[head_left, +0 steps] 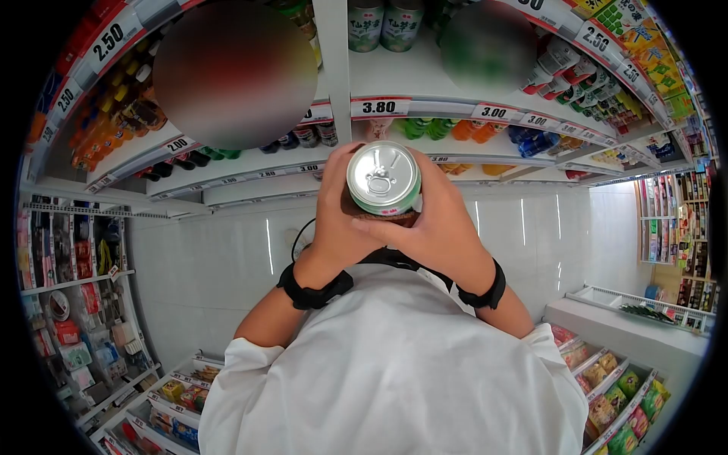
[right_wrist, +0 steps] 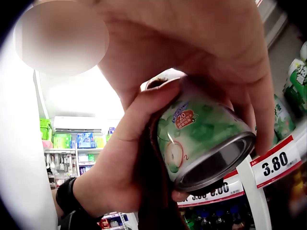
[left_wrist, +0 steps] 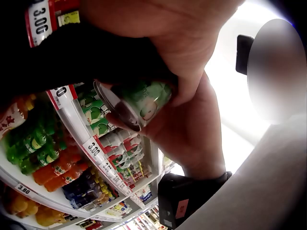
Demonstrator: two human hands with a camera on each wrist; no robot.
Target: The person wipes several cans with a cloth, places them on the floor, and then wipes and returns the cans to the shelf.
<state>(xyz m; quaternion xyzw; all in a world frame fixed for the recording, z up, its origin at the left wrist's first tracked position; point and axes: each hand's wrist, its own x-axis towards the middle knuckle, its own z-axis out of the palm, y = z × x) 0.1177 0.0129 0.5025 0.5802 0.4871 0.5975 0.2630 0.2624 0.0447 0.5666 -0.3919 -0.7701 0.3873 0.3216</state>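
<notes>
In the head view, a drink can (head_left: pixel 384 178) with a silver pull-tab lid stands between both hands in front of the chest, its tab unopened. My left hand (head_left: pixel 337 205) curls round one side and my right hand (head_left: pixel 438 208) grips the other, the thumbs meeting on the near side. The right wrist view shows the can's green label (right_wrist: pixel 196 127) with printed fruit, its metal base tipped toward the camera. A dark brown strip (right_wrist: pixel 154 163) runs along the can by the left palm. Seen from the left wrist, the can (left_wrist: pixel 148 101) is partly covered by fingers.
Shelves of bottled drinks with price tags (head_left: pixel 379 108) stand just ahead, with more cans (head_left: pixel 400 29) on an upper shelf. Racks of goods (head_left: pixel 83 303) line the left side. Snack bins (head_left: pixel 607 387) sit behind at the right, over a shiny tiled floor (head_left: pixel 516 235).
</notes>
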